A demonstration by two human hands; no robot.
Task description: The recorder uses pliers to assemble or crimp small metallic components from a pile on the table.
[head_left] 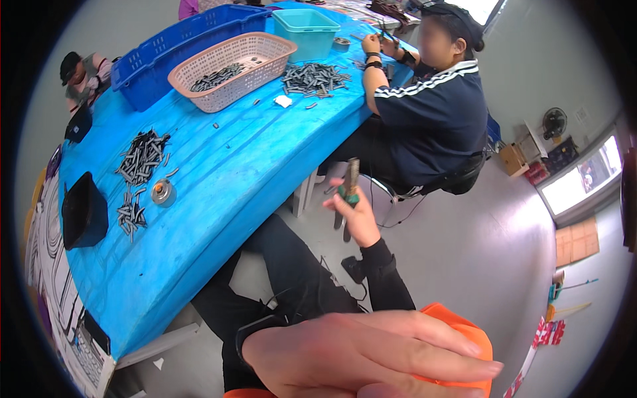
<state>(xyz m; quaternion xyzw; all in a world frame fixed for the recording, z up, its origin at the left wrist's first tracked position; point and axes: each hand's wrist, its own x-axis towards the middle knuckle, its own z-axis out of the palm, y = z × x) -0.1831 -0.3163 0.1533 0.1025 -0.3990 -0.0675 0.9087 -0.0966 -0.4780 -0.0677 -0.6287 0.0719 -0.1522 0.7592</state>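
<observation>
My right hand (361, 220) is raised beside the table's near edge, closed around a pair of pliers (348, 194) with green on the grips; the jaws point up. Close to the camera at the bottom is my left hand (371, 348), blurred and large. Its fingers are stretched out flat over an orange thing (474, 335), whose kind I cannot make out. A dark band circles the left wrist. On the blue-covered table (219, 186), left of the pliers, lies a pile of short grey tube-like pieces (141, 159) next to a small round metal tin (162, 192).
A black bin (85, 211) stands at the table's left. Farther back are a pink basket (232, 66) with grey pieces, a blue crate (142, 79), a teal tub (305, 30) and another grey pile (315, 79). A co-worker (431, 119) sits at the far right; another person (86, 76) is far left.
</observation>
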